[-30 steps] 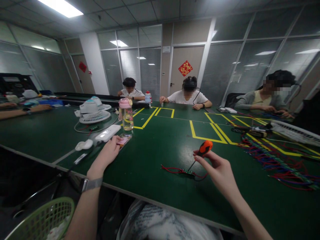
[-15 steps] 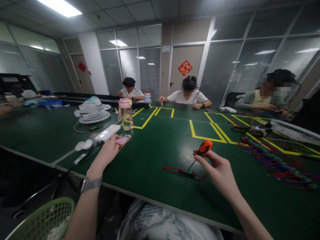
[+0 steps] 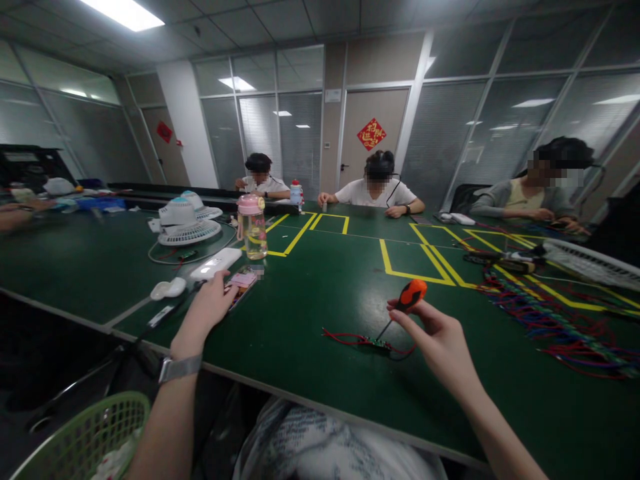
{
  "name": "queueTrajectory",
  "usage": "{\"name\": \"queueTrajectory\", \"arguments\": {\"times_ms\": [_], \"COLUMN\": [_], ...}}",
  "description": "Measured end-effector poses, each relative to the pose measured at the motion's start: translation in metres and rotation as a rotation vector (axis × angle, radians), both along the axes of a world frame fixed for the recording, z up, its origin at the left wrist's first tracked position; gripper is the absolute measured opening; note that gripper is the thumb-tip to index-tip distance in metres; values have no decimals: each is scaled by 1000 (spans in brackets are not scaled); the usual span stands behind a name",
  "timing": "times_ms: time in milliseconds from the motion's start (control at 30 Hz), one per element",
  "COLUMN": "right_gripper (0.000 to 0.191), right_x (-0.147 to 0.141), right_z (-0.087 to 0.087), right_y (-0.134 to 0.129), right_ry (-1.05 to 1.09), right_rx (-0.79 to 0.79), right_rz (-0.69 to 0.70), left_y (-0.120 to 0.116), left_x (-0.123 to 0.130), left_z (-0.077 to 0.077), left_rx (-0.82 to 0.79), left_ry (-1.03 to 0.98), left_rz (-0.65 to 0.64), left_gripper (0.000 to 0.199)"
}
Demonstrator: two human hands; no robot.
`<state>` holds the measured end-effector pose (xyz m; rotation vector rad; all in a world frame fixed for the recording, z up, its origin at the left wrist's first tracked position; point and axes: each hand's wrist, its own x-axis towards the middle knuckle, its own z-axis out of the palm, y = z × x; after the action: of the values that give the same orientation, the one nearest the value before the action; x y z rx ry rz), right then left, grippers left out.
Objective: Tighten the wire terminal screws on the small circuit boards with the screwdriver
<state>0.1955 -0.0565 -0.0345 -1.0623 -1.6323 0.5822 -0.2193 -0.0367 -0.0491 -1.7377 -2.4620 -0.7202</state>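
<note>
My right hand (image 3: 443,337) pinches a screwdriver (image 3: 411,295) by its orange and black handle. The tool leans, and its shaft reaches down to a small green circuit board (image 3: 376,343) with red and dark wires, lying on the green table (image 3: 300,380). On the left, my left hand (image 3: 210,308) rests at the near-left side of a phone (image 3: 243,283) with a lit screen. Its fingers are apart, and one of them lies over the screen.
Beyond the phone stand a pink-lidded bottle (image 3: 254,230), a white power bank-like block (image 3: 216,263) and white fans (image 3: 187,220). Many wired circuit boards (image 3: 570,327) lie at right. A green basket (image 3: 100,427) is below the table edge. Three people sit across.
My left hand has shifted slightly left and back, with its fingers now spread at the phone, which has moved a little nearer. The right hand and screwdriver stay nearly still.
</note>
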Motion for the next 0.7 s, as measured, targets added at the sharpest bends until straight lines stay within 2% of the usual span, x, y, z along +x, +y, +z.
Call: {"name": "queueTrajectory", "arguments": {"times_ms": [167, 433, 700], "right_gripper": [28, 28, 27], "right_x": [-1, -3, -3], "right_z": [1, 4, 4], "right_y": [0, -2, -2], "right_ry": [0, 14, 14], "right_rx": [-7, -6, -3], "right_rz": [-2, 4, 3], "left_y": [-5, 0, 0], "left_x": [6, -4, -3], "left_z": [5, -4, -3], "left_rx": [-66, -69, -56], "left_ry": [70, 128, 105], "left_rz": [24, -11, -12], "left_gripper": [70, 62, 59]}}
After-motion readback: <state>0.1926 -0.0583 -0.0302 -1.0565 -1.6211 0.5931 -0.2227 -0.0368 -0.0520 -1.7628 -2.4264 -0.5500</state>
